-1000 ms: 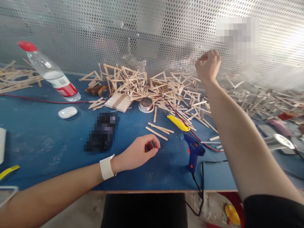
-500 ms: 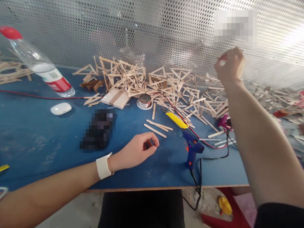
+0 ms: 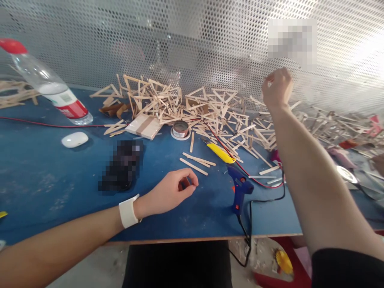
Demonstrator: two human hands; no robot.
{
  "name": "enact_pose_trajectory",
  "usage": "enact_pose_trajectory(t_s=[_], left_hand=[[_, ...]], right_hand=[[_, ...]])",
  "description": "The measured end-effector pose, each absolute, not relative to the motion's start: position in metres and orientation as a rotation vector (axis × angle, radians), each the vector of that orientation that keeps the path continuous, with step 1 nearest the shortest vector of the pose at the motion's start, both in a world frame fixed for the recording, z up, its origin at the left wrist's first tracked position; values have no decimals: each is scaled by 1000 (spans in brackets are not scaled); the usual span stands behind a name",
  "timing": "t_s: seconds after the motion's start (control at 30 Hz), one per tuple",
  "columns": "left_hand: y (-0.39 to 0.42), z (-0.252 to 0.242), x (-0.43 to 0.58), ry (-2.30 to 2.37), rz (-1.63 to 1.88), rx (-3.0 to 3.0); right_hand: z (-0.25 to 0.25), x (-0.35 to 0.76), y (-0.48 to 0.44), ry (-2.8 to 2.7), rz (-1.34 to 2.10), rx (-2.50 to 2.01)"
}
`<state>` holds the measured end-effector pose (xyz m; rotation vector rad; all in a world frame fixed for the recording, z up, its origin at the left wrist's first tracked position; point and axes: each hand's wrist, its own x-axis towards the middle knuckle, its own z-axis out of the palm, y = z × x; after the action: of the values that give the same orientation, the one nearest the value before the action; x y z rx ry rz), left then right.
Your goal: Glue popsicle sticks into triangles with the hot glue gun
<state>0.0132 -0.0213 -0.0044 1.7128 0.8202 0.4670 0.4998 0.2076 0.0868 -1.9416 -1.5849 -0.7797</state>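
Observation:
My left hand rests on the blue table, a white band on its wrist. Its fingers curl round towards the thumb in a loose ring, and no object shows in them. Just beyond it lie several wooden craft sticks. To its right is a blue glue gun with a black cord, near a yellow utility knife. Raised in front of the perforated metal screen, my right hand has its fingers bent together. Whether anything is pinched in it is hidden from this side.
A heap of joined craft sticks runs along the screen. In front of it are a wrapped stick bundle and a round tin. Leftward are a phone, a white case and a bottle. A red cord crosses behind.
My right hand has come slightly left and lower before the screen, fingers still bent. My left hand keeps its place on the table. The view has shifted a little, showing more at the right.

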Motion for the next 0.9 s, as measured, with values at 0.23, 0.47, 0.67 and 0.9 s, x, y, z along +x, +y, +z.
enact_pose_trajectory(t_s=[0.23, 0.47, 0.67, 0.9], left_hand=[[-22, -3, 12, 818, 478, 1727], [-21, -4, 13, 830, 462, 1726], [-22, -4, 14, 834, 456, 1726], [-21, -4, 13, 810, 456, 1728]], right_hand=[[85, 487, 209, -1607, -730, -1962], [92, 488, 199, -1684, -672, -1937], [102, 487, 188, -1695, -637, -1924], [116, 490, 147, -1619, -659, -1942]])
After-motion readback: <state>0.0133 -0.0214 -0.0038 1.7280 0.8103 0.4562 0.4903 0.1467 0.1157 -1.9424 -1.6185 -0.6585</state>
